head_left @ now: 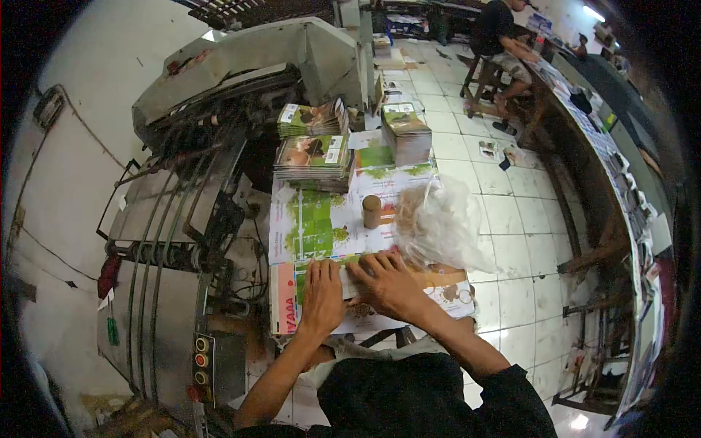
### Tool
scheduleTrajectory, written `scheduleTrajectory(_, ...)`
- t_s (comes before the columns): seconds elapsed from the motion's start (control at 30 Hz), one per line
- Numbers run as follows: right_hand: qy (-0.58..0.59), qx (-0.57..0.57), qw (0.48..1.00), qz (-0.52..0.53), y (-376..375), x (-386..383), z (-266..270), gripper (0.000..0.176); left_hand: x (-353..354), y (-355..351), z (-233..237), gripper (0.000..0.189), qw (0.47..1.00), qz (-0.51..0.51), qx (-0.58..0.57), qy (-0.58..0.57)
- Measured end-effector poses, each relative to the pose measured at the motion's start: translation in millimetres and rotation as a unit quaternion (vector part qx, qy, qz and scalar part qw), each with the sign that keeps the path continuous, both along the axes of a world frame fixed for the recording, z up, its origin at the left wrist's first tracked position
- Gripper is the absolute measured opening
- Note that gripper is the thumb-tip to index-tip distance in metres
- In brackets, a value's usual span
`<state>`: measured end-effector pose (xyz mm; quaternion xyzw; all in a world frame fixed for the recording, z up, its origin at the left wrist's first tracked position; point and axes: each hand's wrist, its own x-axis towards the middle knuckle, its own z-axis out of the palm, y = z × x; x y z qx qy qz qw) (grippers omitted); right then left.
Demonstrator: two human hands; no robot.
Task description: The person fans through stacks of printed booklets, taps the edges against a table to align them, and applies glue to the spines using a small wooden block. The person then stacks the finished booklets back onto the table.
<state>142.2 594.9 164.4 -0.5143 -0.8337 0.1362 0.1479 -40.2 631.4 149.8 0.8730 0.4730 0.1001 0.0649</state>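
Note:
Near the front of the paper-covered table, a small pale grey stack of paper (pixel 353 282) lies between my hands, mostly covered by them. My left hand (pixel 322 298) grips its left end, fingers straight and close together, thumb hidden. On the right end, my right hand (pixel 392 287) has its fingers bent over the far side and its thumb on the near side. Just beyond my hands a brown cylinder (pixel 372 212) stands upright. A crumpled clear plastic bag (pixel 447 226) lies to its right.
Booklet stacks (pixel 312 159) and a taller booklet pile (pixel 407 133) stand at the table's far end. A grey machine (pixel 175 219) with push buttons (pixel 201 360) runs along the left. At the right, another person (pixel 500 44) sits by a long workbench (pixel 584 139).

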Motion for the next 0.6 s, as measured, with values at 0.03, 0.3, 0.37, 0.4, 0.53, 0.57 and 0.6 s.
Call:
scheduleTrajectory(0.03, -0.046, 0.073, 0.996, -0.019, -0.1, -4.4, -15.8, 0.062, -0.7, 2.4, 0.7, 0.071, 1.000, -0.010, -0.010, -0.018)
scheduleTrajectory(0.3, 0.094, 0.131, 0.982, -0.096, -6.6, -28.8, -9.4, 0.044, -4.7, 4.9, -18.3, 0.038, 0.991, -0.023, 0.128, -0.045)
scheduleTrajectory(0.37, 0.098, 0.226, 0.962, -0.117, 5.4, -36.1, -21.2, 0.035, -8.0, 3.3, -21.8, 0.033, 0.983, -0.050, 0.124, -0.126)
scheduleTrajectory(0.4, 0.059, 0.185, 0.972, -0.130, 8.5, -42.0, -24.5, 0.036, -5.8, 5.5, -25.5, 0.029, 0.986, -0.004, 0.062, -0.153)
scheduleTrajectory(0.53, 0.016, 0.242, 0.962, -0.125, 18.9, -46.1, -37.5, 0.032, -2.8, 11.2, -6.5, 0.030, 0.992, 0.050, 0.031, -0.111)
scheduleTrajectory(0.57, 0.025, 0.251, 0.961, -0.113, 20.9, -43.2, -39.6, 0.030, -2.6, 12.0, -4.5, 0.030, 0.992, 0.047, 0.035, -0.113)
scheduleTrajectory(0.6, 0.025, 0.239, 0.965, -0.100, 21.1, -38.5, -29.8, 0.030, -3.0, 7.7, 5.7, 0.030, 0.997, 0.051, -0.003, -0.066)
